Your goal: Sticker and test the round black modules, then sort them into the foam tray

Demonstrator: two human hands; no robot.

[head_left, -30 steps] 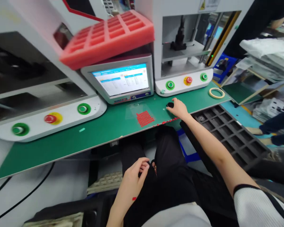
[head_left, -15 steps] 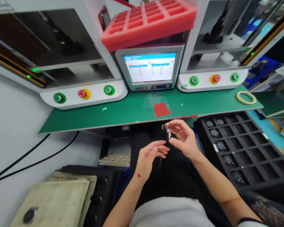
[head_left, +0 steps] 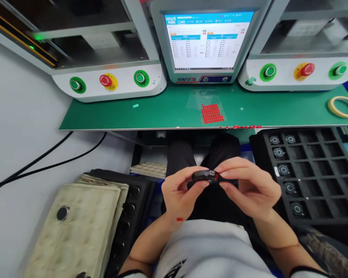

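1. Left hand (head_left: 181, 189): over the lap, approx 6 o'clock of frame centre, forearm coming up from 7 o'clock. Palm faces right/inward, fingers curled, thumb and forefinger pinching the left end of the small black part (head_left: 204, 176).
2. Right hand (head_left: 249, 187): just at 3 o'clock of the left hand, forearm entering from 5 o'clock. Fingers loosely bent, forefinger stretched leftward along the top, thumb below; tips pinch the right end of the same part.
3. The part: held between both hands in the air above the dark trousers, below the bench edge. Long axis runs approx 9 to 3 o'clock, nearly level, seen edge-on; a bit of red shows at its right end (too small to tell what it is).
4. Red sticker (head_left: 179, 219) sits on the left wrist, at 6 o'clock of that hand.
5. Black compartment tray (head_left: 321, 173) at 3 o'clock of the hands, w/ round black pieces in its left-hand cells, other cells bare.
6. Green bench mat (head_left: 162, 112) at 12 o'clock, carrying a sheet of red stickers (head_left: 211, 113) and a tape roll (head_left: 343, 106) far at 2 o'clock.
7. Monitor (head_left: 205, 38) behind the mat, lit, w/ button panels on either side.
8. Beige pulp tray (head_left: 84, 227) at 9 o'clock of the hands, one round black piece (head_left: 63, 212) on it.
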